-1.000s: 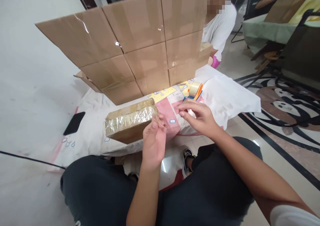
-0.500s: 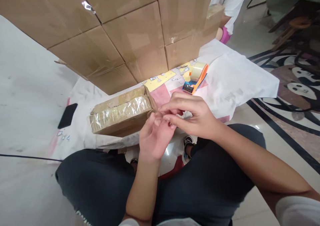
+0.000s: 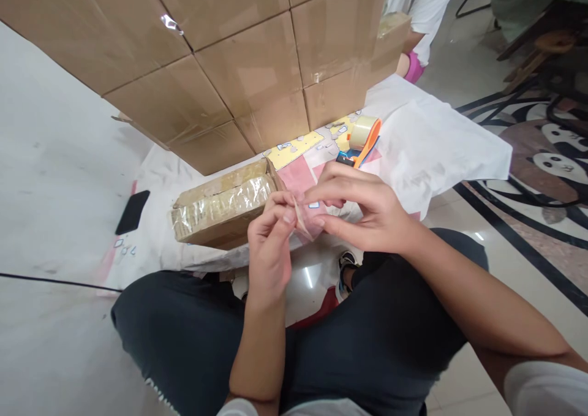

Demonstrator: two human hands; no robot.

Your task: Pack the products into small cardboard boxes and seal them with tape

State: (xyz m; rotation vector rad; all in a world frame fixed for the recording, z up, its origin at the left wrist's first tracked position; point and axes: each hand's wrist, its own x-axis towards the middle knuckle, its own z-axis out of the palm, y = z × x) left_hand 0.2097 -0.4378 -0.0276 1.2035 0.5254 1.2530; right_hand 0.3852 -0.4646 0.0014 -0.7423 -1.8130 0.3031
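A crumpled piece of thin clear plastic film [image 3: 305, 222] is stretched between my two hands. My left hand [image 3: 271, 244] pinches its left edge between thumb and fingers, close to the near end of a cardboard box. On the other side, my right hand [image 3: 362, 208] has thumb and fingertips closed on the film. That cardboard box [image 3: 225, 204], long and low with shiny tape over its side, lies on the cloth left of my hands. Beyond my right hand stands a tape dispenser [image 3: 366, 139] with an orange-edged frame and a roll of clear tape.
A tall stack of taped cartons [image 3: 257, 79] rises at the back. A black phone-like slab [image 3: 133, 212] lies at left on the cloth-covered surface [image 3: 441, 134]. Another person's white sleeve [image 3: 427, 11] shows behind the stack at right. My knees are under the near edge.
My hands have moved apart from their bunched position, and the clear film now shows between them. My left hand has shifted slightly left. The view has turned a little.
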